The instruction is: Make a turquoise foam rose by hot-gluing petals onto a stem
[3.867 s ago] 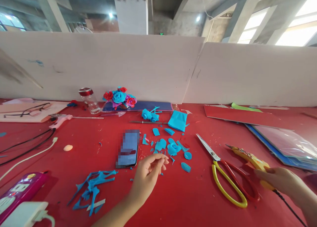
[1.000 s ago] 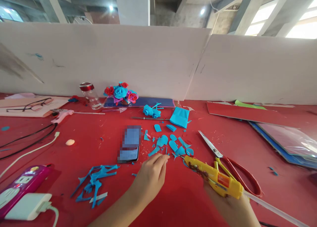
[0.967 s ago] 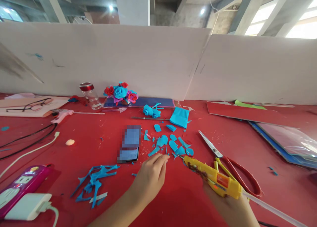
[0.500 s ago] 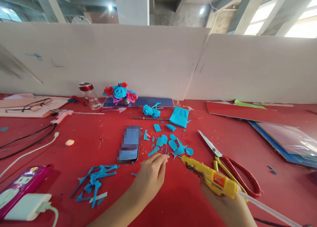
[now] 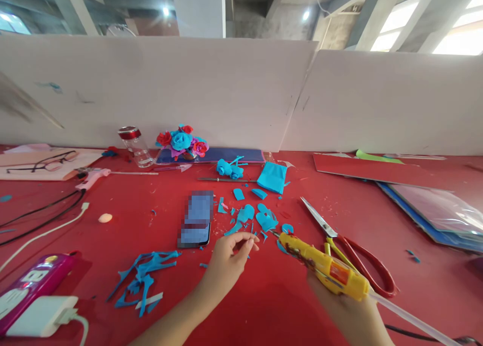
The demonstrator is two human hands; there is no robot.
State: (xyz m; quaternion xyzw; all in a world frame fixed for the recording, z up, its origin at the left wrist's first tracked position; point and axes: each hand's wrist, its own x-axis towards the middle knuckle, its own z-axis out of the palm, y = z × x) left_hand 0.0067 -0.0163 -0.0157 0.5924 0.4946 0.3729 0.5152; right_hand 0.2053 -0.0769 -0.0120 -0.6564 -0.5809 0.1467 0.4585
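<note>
Head view of a red worktable (image 5: 264,311). The right hand (image 5: 349,313) is closed round the grip of the yellow glue gun (image 5: 326,268), nozzle pointing to about ten o'clock, its tip just beside a small blue paper petal (image 5: 282,246). Compared with half a second ago, the gun sits slightly nearer the person and the petal cluster (image 5: 264,219) lies more bunched at twelve o'clock of the nozzle. The left hand (image 5: 226,263) has lifted a little; thumb and forefinger pinch something thin, possibly a wire stem, too fine to identify. The gluing appears to be at the point of bringing nozzle and pinched piece together. Scissors (image 5: 350,255) lie at three o'clock of the gun; a phone (image 5: 196,220) at eleven o'clock of the left hand.
</note>
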